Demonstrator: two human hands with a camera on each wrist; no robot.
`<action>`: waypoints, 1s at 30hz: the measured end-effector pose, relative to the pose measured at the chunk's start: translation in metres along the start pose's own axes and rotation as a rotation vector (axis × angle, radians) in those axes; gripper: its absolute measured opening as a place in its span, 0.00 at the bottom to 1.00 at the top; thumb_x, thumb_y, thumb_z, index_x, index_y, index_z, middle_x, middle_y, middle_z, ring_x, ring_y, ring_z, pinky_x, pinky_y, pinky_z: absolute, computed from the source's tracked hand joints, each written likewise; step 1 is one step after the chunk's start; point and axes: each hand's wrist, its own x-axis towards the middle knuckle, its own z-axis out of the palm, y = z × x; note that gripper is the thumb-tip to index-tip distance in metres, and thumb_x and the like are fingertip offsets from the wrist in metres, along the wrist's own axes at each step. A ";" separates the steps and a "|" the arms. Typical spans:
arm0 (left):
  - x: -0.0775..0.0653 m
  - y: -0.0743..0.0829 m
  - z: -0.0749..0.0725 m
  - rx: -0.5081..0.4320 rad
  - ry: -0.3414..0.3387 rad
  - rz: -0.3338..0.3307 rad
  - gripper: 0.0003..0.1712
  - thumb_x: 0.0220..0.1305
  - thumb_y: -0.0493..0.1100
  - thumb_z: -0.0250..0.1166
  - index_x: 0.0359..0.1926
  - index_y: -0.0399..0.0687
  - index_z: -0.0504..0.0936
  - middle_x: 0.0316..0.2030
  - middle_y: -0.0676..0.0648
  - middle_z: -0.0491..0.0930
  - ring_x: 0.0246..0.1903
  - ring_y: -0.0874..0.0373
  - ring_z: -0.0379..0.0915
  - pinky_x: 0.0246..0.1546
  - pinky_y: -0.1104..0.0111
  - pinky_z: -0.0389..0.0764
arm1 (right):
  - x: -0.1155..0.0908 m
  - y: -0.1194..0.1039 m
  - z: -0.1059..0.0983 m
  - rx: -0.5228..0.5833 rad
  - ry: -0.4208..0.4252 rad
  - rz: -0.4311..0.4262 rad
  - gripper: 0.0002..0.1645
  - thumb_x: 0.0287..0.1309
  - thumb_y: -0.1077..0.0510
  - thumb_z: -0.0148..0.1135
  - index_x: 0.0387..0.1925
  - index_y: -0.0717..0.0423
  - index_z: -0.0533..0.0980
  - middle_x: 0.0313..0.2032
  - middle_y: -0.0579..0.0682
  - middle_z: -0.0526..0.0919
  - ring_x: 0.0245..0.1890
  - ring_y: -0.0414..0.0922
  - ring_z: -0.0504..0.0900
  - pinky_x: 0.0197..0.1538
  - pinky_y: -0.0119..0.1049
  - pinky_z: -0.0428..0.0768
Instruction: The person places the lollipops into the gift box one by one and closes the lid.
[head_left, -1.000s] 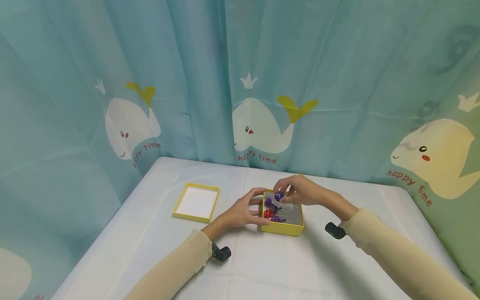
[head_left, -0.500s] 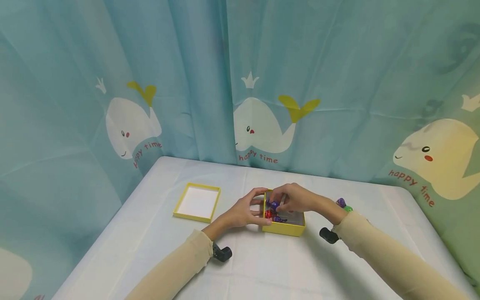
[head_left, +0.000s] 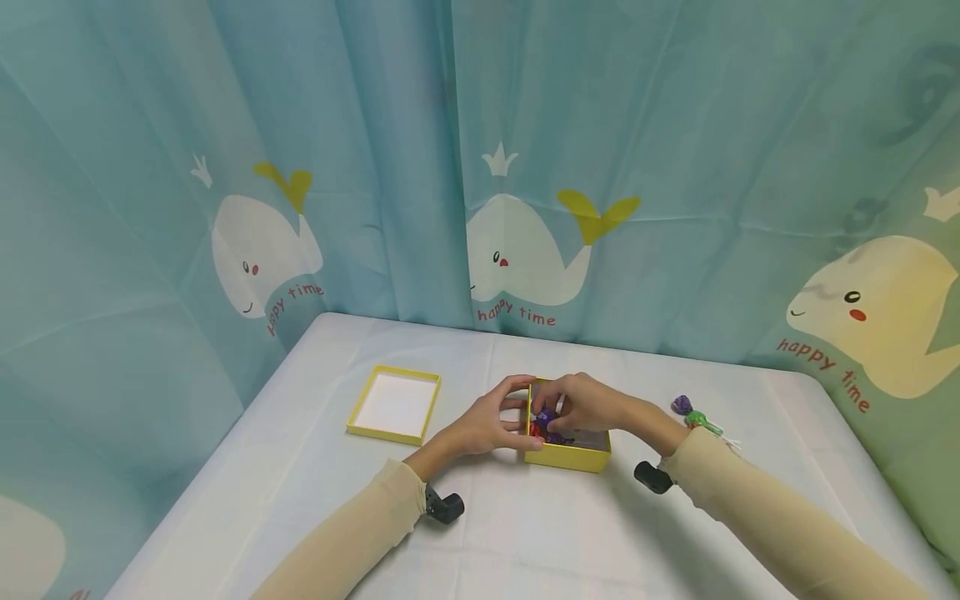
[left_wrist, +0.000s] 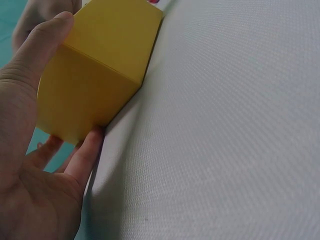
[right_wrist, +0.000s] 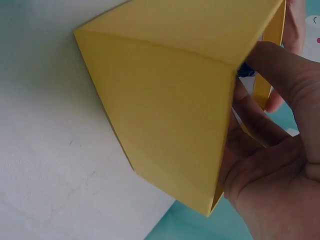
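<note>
A yellow open-topped box (head_left: 573, 458) with a grey inside stands on the table. My left hand (head_left: 476, 425) grips its left side, thumb at the near wall and fingers round the far corner; the left wrist view shows this thumb (left_wrist: 47, 42) along the box edge. Reaching down into the box, my right hand (head_left: 592, 402) pinches a purple-wrapped lollipop (head_left: 546, 417) between thumb and fingers. Red (head_left: 535, 430) and purple wrapped lollipops lie under it along the left side, partly hidden. In the right wrist view the box wall (right_wrist: 160, 110) hides most fingertips; a dark blue-purple wrapper (right_wrist: 246, 71) peeks out.
A yellow-edged lid (head_left: 393, 406), white inside, lies left of the box. To the right, a purple lollipop (head_left: 681, 405) and a green one (head_left: 697, 418) lie by my right sleeve, white sticks showing. A whale-print curtain (head_left: 405, 167) hangs behind the white table (head_left: 525, 533).
My right hand has lowered the purple lollipop into the box, toward its left side. As the right forearm shifted, the purple and green lollipops beside it came into view. The left hand stays put.
</note>
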 end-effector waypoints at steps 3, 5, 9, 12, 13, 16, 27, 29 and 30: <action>0.000 0.000 0.000 -0.001 0.005 -0.008 0.52 0.56 0.41 0.80 0.76 0.63 0.60 0.76 0.49 0.57 0.72 0.49 0.63 0.60 0.65 0.80 | 0.000 -0.001 0.002 0.005 -0.002 -0.007 0.13 0.58 0.66 0.74 0.44 0.54 0.82 0.36 0.47 0.85 0.33 0.43 0.83 0.39 0.28 0.85; 0.001 0.000 0.000 0.002 0.008 -0.015 0.52 0.56 0.41 0.80 0.76 0.64 0.60 0.76 0.50 0.57 0.72 0.49 0.63 0.60 0.66 0.80 | -0.001 -0.002 0.003 0.007 -0.001 -0.008 0.14 0.58 0.66 0.74 0.45 0.54 0.82 0.36 0.47 0.85 0.33 0.43 0.83 0.39 0.28 0.86; 0.001 0.000 0.001 0.004 0.012 -0.023 0.52 0.56 0.42 0.80 0.76 0.65 0.60 0.76 0.50 0.57 0.72 0.50 0.63 0.60 0.66 0.80 | -0.002 -0.001 0.004 0.006 0.001 -0.014 0.15 0.58 0.67 0.74 0.46 0.55 0.81 0.36 0.48 0.84 0.33 0.43 0.84 0.38 0.28 0.86; 0.001 0.000 0.000 0.008 0.015 -0.025 0.53 0.56 0.42 0.80 0.76 0.65 0.60 0.77 0.51 0.57 0.72 0.50 0.63 0.60 0.66 0.80 | -0.002 0.000 0.006 -0.003 0.004 -0.031 0.15 0.57 0.68 0.74 0.45 0.55 0.81 0.37 0.47 0.83 0.33 0.42 0.83 0.38 0.28 0.85; 0.001 0.001 0.000 0.009 0.015 -0.026 0.53 0.56 0.42 0.80 0.76 0.65 0.60 0.77 0.51 0.58 0.72 0.50 0.63 0.60 0.66 0.80 | -0.002 0.001 0.006 -0.007 0.005 -0.037 0.15 0.57 0.68 0.74 0.44 0.55 0.81 0.37 0.47 0.83 0.34 0.42 0.83 0.39 0.28 0.85; 0.001 0.001 0.000 0.014 0.018 -0.030 0.53 0.56 0.42 0.80 0.76 0.65 0.60 0.76 0.52 0.58 0.72 0.51 0.64 0.60 0.66 0.80 | -0.002 0.002 0.007 -0.017 0.011 -0.046 0.14 0.56 0.69 0.74 0.43 0.55 0.81 0.37 0.47 0.82 0.34 0.43 0.82 0.39 0.27 0.85; 0.001 0.001 0.000 0.008 0.009 -0.028 0.52 0.56 0.42 0.80 0.76 0.63 0.60 0.77 0.50 0.58 0.72 0.50 0.64 0.60 0.64 0.80 | -0.002 0.003 0.010 -0.016 0.023 -0.056 0.15 0.55 0.69 0.75 0.42 0.55 0.80 0.36 0.47 0.81 0.34 0.43 0.81 0.39 0.27 0.85; 0.001 0.000 0.000 0.011 0.006 -0.019 0.52 0.57 0.42 0.80 0.76 0.62 0.59 0.77 0.48 0.57 0.72 0.49 0.64 0.61 0.64 0.80 | -0.003 0.003 0.010 -0.012 0.023 -0.055 0.15 0.55 0.69 0.75 0.42 0.55 0.80 0.37 0.47 0.81 0.35 0.44 0.81 0.39 0.27 0.85; 0.001 0.000 0.000 0.014 0.005 -0.017 0.52 0.57 0.42 0.80 0.76 0.62 0.59 0.77 0.48 0.57 0.72 0.49 0.63 0.61 0.64 0.80 | -0.003 0.003 0.011 -0.011 0.022 -0.054 0.15 0.55 0.69 0.75 0.42 0.56 0.80 0.37 0.48 0.81 0.35 0.44 0.81 0.40 0.27 0.85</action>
